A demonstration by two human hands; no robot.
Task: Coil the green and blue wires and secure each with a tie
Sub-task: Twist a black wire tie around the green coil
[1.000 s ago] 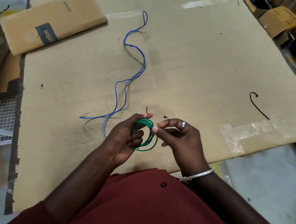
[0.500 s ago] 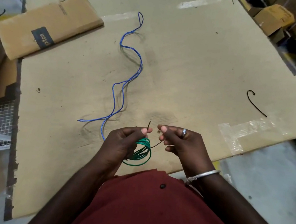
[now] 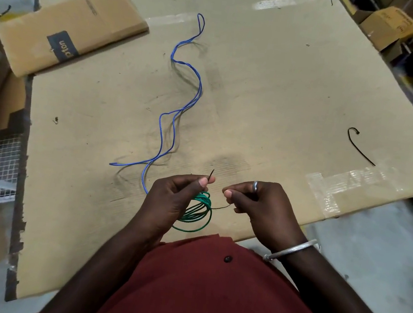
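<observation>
A green wire (image 3: 199, 213), wound into a small coil, hangs below my left hand (image 3: 172, 199) near the table's front edge. A thin black tie (image 3: 221, 207) runs through the coil. Its one end sticks up past my left thumb and forefinger, which pinch it. My right hand (image 3: 259, 208) pinches the tie's other end, a little to the right of the coil. The blue wire (image 3: 178, 105) lies loose and uncoiled on the cardboard-covered table (image 3: 274, 91), snaking from the far middle toward my left hand.
A second black tie (image 3: 359, 146) lies on the table at the right, by a patch of clear tape (image 3: 349, 183). A flattened cardboard box (image 3: 67, 27) rests at the far left corner. Boxes stand beyond the right edge, a wire rack at the left.
The coil has dropped from upright between my fingers to hanging under my left hand. My hands have drawn apart, each pulling one end of the black tie.
</observation>
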